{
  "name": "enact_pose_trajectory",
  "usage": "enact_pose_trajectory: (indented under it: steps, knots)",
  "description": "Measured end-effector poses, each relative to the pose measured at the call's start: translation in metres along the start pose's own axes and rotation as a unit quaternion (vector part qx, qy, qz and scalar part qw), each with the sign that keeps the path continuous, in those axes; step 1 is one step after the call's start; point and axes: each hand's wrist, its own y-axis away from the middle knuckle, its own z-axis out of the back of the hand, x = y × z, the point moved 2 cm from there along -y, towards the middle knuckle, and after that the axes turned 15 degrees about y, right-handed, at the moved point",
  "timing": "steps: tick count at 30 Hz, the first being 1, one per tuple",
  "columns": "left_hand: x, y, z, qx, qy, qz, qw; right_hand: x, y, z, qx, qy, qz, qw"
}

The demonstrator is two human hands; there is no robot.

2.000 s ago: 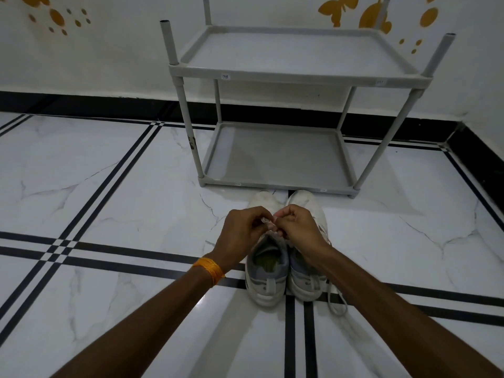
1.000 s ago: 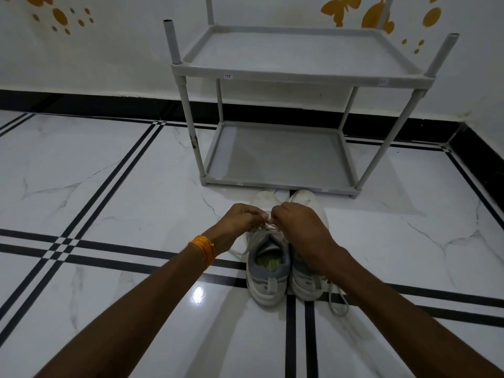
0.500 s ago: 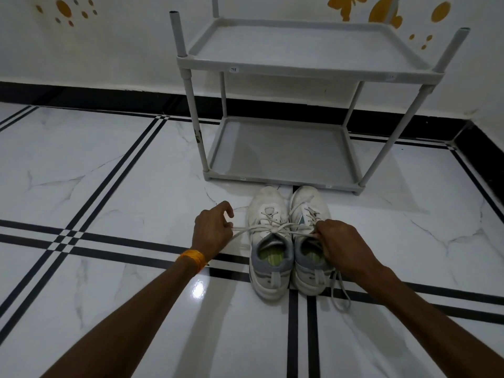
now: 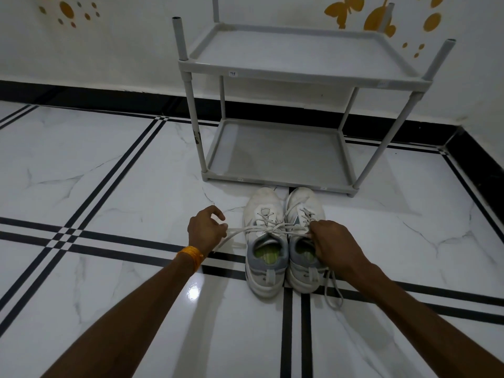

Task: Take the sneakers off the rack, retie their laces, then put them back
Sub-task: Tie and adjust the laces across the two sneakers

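Observation:
Two white sneakers stand side by side on the floor, toes toward the rack: the left sneaker (image 4: pixel 264 241) and the right sneaker (image 4: pixel 304 236). My left hand (image 4: pixel 206 227) pinches one end of the left sneaker's lace (image 4: pixel 245 230) out to the left. My right hand (image 4: pixel 331 245) grips the other end over the right sneaker's collar. The lace is stretched taut between my hands, with a knot above the left sneaker's tongue. The right sneaker's lace (image 4: pixel 334 291) trails loose on the floor. The grey two-shelf rack (image 4: pixel 300 75) stands just behind the sneakers, with nothing on its shelves.
The floor is glossy white marble tile (image 4: pixel 109 186) with black double lines. A black skirting (image 4: pixel 109 96) runs along the white wall behind the rack and down the right side. Orange decals mark the wall.
My hands were together over the left sneaker's tongue; they have drawn apart sideways, pulling the lace ends taut and tightening the knot. The view has shifted slightly.

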Motion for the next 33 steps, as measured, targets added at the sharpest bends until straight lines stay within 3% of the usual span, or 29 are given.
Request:
enact_pose_trajectory:
  steps: [3,9,12,15,19,24,27,30,33]
  knots:
    - [-0.002,0.002,-0.005,0.023,-0.05,-0.022,0.998,0.004,-0.001,0.004,0.019,-0.006,-0.012,1.0]
    - [-0.018,0.015,-0.024,0.058,-0.113,-0.199,0.972,0.032,-0.017,0.042,-0.058,-0.062,0.002,0.996]
    - [-0.023,0.019,-0.034,0.124,-0.088,-0.222,0.963,0.068,-0.028,0.035,-0.019,0.002,0.079,0.997]
    - [-0.02,0.023,-0.041,0.151,-0.089,-0.219,0.96,0.077,-0.031,0.019,-0.05,0.061,0.087,0.993]
    - [-0.013,0.017,-0.039,0.118,-0.08,-0.197,0.97,0.06,-0.023,0.012,-0.095,-0.04,0.072,0.992]
    - [-0.011,0.014,-0.041,0.12,-0.069,-0.182,0.974,0.038,-0.018,0.011,0.009,-0.276,-0.013,0.961]
    - [-0.007,0.014,-0.042,0.127,-0.071,-0.177,0.973,0.038,-0.018,0.014,0.053,-0.282,0.0,0.958]
    - [-0.004,0.013,-0.04,0.14,-0.08,-0.168,0.972,0.036,-0.02,0.024,0.044,-0.271,0.008,0.962]
    - [-0.004,0.015,-0.039,0.16,-0.112,-0.156,0.968,0.022,-0.016,0.037,0.126,-0.254,0.011,0.959]
